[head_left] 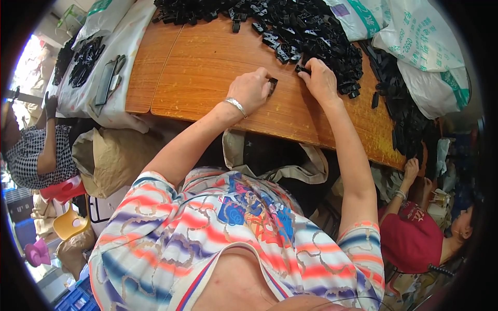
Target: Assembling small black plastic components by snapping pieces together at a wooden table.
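Observation:
My left hand [252,88], with a silver bracelet on its wrist, rests on the wooden table [207,67] and pinches a small black plastic part [273,83] at its fingertips. My right hand [320,79] lies just to the right of it. Its fingers close on another small black plastic piece [302,68] at the edge of a big heap of black plastic parts [311,31]. The two hands are a short gap apart.
White sacks [415,36] lie at the far right, with more black parts [404,109] spilling beside them. An open brown bag [275,155] hangs under the table edge. A person in red [415,233] sits right; a person in checks [31,155] sits left by another covered table [93,72].

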### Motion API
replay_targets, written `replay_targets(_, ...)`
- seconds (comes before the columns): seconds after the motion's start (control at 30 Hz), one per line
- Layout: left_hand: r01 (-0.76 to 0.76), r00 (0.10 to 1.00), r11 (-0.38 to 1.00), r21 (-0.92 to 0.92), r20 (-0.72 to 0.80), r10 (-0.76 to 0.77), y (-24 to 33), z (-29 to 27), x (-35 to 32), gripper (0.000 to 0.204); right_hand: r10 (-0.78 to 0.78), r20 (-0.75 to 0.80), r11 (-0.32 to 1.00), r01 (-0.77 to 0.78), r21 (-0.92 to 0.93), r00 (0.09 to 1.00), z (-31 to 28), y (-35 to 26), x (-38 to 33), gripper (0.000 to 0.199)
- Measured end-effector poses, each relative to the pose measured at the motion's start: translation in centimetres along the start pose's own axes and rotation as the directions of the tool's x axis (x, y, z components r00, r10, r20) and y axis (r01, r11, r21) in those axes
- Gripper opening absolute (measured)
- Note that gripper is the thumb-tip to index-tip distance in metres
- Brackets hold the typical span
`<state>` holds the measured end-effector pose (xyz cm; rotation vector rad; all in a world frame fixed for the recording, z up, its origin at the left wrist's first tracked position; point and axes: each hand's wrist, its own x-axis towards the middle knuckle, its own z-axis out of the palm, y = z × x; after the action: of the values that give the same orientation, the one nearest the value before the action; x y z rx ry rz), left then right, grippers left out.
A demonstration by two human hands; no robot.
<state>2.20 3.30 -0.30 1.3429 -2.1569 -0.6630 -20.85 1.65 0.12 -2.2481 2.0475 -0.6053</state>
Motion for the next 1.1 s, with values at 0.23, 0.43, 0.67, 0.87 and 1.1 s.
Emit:
replay_targets(0.23, -0.330, 0.943, 0.918, 0.220, 0.020, 0.333, -0.4, -0.3, 0.2, 0.020, 0.022, 0.004, 0.982, -0.022, 0.185, 1.000, -1.3, -0.5, -5.4, 0.026)
replay_targets(0.43, -0.426, 0.903, 0.866, 0.262, 0.060, 0.426, -1.4, -0.5, 1.1, 0.026, -0.027, -0.085, 0.902, 0.061, 0.427, 0.996, -1.6, -4.7, -6.3, 0.023)
replay_targets(0.67, -0.238, 0.966, 0.971, -0.017, 0.100, 0.239, -2.2, 0.0, 1.2, 0.024, -0.143, -0.150, 0.902, 0.192, 0.387, 0.978, 0.6, -6.3, -5.4, 0.023)
replay_targets(0.87, -0.207, 0.974, 0.978, -0.027, 0.090, 0.209, -2.5, 0.1, 1.0, 0.024, -0.219, -0.019, 0.959, 0.219, 0.179, 0.976, 0.3, -7.4, -5.7, 0.022)
replay_targets(1.1, -0.164, 0.983, 0.986, -0.005, 0.083, 0.164, -1.9, 0.2, 1.5, 0.026, -0.357, -0.057, 0.932, 0.351, -0.092, 0.932, 1.9, -6.7, -5.6, 0.025)
